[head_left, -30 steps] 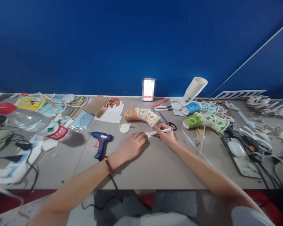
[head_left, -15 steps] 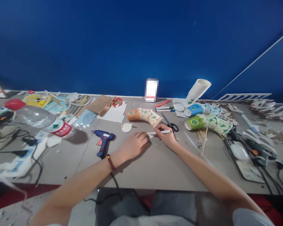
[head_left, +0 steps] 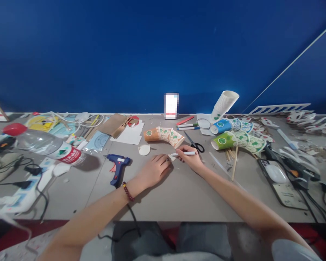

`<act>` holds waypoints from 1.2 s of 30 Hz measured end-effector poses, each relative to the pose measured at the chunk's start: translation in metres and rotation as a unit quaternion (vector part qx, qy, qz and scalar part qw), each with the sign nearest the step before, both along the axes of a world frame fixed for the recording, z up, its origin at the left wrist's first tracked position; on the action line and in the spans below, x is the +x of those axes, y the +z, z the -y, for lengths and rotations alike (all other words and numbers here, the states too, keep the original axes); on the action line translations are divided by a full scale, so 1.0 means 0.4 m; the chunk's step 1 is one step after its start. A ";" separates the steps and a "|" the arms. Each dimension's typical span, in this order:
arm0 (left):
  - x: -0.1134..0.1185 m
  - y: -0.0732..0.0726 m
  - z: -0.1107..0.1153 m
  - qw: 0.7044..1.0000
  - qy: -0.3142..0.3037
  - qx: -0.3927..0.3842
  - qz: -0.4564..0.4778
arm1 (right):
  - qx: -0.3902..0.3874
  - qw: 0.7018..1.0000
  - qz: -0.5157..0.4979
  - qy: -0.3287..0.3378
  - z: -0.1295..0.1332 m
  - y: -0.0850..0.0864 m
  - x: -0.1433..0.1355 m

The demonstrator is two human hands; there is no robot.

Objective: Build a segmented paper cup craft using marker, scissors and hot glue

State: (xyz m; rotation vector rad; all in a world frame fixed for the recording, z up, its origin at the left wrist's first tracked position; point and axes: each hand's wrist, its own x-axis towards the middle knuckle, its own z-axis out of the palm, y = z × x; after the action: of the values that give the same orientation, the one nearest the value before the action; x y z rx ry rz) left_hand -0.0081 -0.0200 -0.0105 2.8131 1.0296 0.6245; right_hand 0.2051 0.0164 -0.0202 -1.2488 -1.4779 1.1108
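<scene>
My right hand (head_left: 188, 156) is closed round a white marker (head_left: 190, 153), its tip pointing left. Beneath the tip lies a small pale paper piece (head_left: 172, 157), partly hidden between my hands. My left hand (head_left: 157, 169) rests on the table at the piece's left edge, palm down, fingers flat. Just beyond lies a joined row of orange-patterned paper cups (head_left: 164, 134). A white paper disc (head_left: 144, 149) is left of the cups' near side. Black-handled scissors (head_left: 197, 145) lie beyond my right hand.
A blue glue gun (head_left: 118, 167) lies left of my left hand, near a plastic bottle (head_left: 53, 145) and power strip (head_left: 29, 190). Blue cups (head_left: 223, 126), green cups (head_left: 225, 140), a cup stack (head_left: 225, 105) and a phone (head_left: 290, 194) stand or lie on the right.
The whole view has shifted slightly. The marker is still in my right hand, now tilted a little flatter, and my left hand has stayed beside the paper piece.
</scene>
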 end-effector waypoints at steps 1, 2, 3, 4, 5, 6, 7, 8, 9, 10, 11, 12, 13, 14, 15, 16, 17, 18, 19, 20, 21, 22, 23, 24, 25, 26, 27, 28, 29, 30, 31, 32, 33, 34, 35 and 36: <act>0.000 0.000 0.001 1.000 0.001 0.001 -0.002 | -0.001 1.000 0.004 0.002 0.002 0.003 0.000; -0.001 0.000 0.001 1.000 0.003 0.003 -0.005 | 0.000 1.000 0.009 0.002 0.005 0.006 -0.001; -0.001 0.000 0.001 1.000 0.005 0.004 -0.008 | -0.001 1.000 0.013 0.000 0.007 0.009 -0.003; -0.001 -0.001 0.001 1.000 0.005 0.006 -0.010 | -0.004 1.000 0.013 -0.005 0.010 0.012 -0.005; -0.001 -0.001 0.001 1.000 0.005 0.007 -0.011 | -0.010 1.000 0.010 -0.011 0.012 0.015 -0.007; 0.000 -0.002 0.001 1.000 0.005 0.008 -0.010 | -0.017 1.000 0.005 -0.018 0.015 0.017 -0.010; 0.001 -0.002 0.001 1.000 0.005 0.009 -0.009 | -0.024 0.999 0.003 -0.026 0.017 0.019 -0.014; 0.001 -0.002 0.001 1.000 0.004 0.010 -0.008 | -0.029 0.999 0.004 -0.035 0.020 0.021 -0.017; 0.002 -0.002 0.001 1.000 0.004 0.011 -0.008 | -0.030 0.999 0.009 -0.042 0.022 0.022 -0.020; 0.003 -0.002 0.002 1.000 0.004 0.014 -0.008 | -0.028 0.998 0.019 -0.048 0.024 0.022 -0.022; 0.003 -0.002 0.002 1.000 0.004 0.017 -0.009 | -0.023 0.998 0.029 -0.052 0.025 0.021 -0.024; 0.003 -0.002 0.003 1.000 0.005 0.019 -0.010 | -0.017 0.998 0.038 -0.055 0.026 0.020 -0.025; 0.003 -0.002 0.003 1.000 0.005 0.020 -0.011 | -0.013 0.997 0.045 -0.056 0.026 0.019 -0.025; 0.002 -0.002 0.003 1.000 0.006 0.020 -0.013 | -0.011 0.997 0.048 -0.056 0.025 0.017 -0.025; 0.002 -0.003 0.003 1.000 0.006 0.020 -0.013 | -0.009 0.997 0.051 -0.056 0.024 0.015 -0.024; 0.001 -0.004 0.002 1.000 0.006 0.018 -0.013 | -0.009 0.997 0.053 -0.056 0.023 0.014 -0.024; 0.001 -0.004 0.002 1.000 0.005 0.016 -0.013 | -0.009 0.997 0.055 -0.055 0.022 0.012 -0.023; 0.001 -0.005 0.001 1.000 0.004 0.014 -0.012 | -0.008 0.997 0.057 -0.055 0.022 0.011 -0.023; 0.001 -0.005 0.001 1.000 0.003 0.012 -0.010 | -0.007 0.997 0.059 -0.055 0.021 0.011 -0.023; 0.001 -0.004 0.001 1.000 0.002 0.011 -0.008 | -0.006 0.997 0.061 -0.055 0.021 0.011 -0.024; 0.001 -0.003 0.000 1.000 0.002 0.010 -0.007 | -0.005 0.997 0.063 -0.054 0.022 0.012 -0.024; 0.002 -0.002 0.000 1.000 0.003 0.008 -0.006 | -0.004 0.996 0.065 -0.054 0.022 0.014 -0.025; 0.002 0.000 0.000 1.000 0.004 0.007 -0.004 | -0.004 0.996 0.067 -0.055 0.023 0.016 -0.025; 0.002 0.001 0.001 1.000 0.005 0.004 -0.003 | -0.003 0.996 0.068 -0.055 0.024 0.018 -0.026; 0.003 0.002 0.001 1.000 0.005 0.002 -0.003 | -0.001 0.996 0.069 -0.055 0.025 0.020 -0.026; 0.003 0.003 0.001 1.000 0.005 -0.001 -0.004 | 0.000 0.996 0.070 -0.053 0.026 0.022 -0.026; 0.003 0.004 0.001 1.000 0.005 -0.002 -0.004 | 0.000 0.996 0.072 -0.051 0.026 0.024 -0.026; 0.003 0.004 0.001 1.000 0.005 -0.002 -0.004 | 0.000 0.996 0.074 -0.050 0.027 0.025 -0.026; 0.003 0.004 0.001 1.000 0.005 -0.002 -0.004 | -0.001 0.996 0.077 -0.048 0.027 0.026 -0.026; 0.004 0.004 0.001 1.000 0.005 -0.001 -0.004 | -0.001 0.996 0.079 -0.049 0.027 0.025 -0.025; 0.004 0.004 0.001 1.000 0.004 0.000 -0.003 | -0.001 0.996 0.079 -0.049 0.027 0.025 -0.025; 0.004 0.004 0.001 1.000 0.004 0.001 -0.002 | 0.000 0.996 0.078 -0.050 0.027 0.024 -0.024; 0.004 0.004 0.001 1.000 0.004 0.001 -0.003 | 0.001 0.996 0.074 -0.054 0.027 0.023 -0.024; 0.004 0.005 0.001 1.000 0.005 0.001 -0.004 | 0.002 0.996 0.070 -0.059 0.026 0.021 -0.023; 0.004 0.005 0.001 1.000 0.005 0.000 -0.005 | 0.002 0.996 0.065 -0.065 0.026 0.021 -0.023; 0.004 0.006 0.001 1.000 0.006 -0.001 -0.007 | 0.000 0.996 0.062 -0.071 0.026 0.020 -0.023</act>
State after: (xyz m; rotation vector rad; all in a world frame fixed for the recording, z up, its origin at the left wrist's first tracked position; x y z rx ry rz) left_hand -0.0066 -0.0203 -0.0082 2.8152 1.0500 0.6067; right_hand 0.1958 0.0059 -0.0120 -1.4226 -1.4539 0.9544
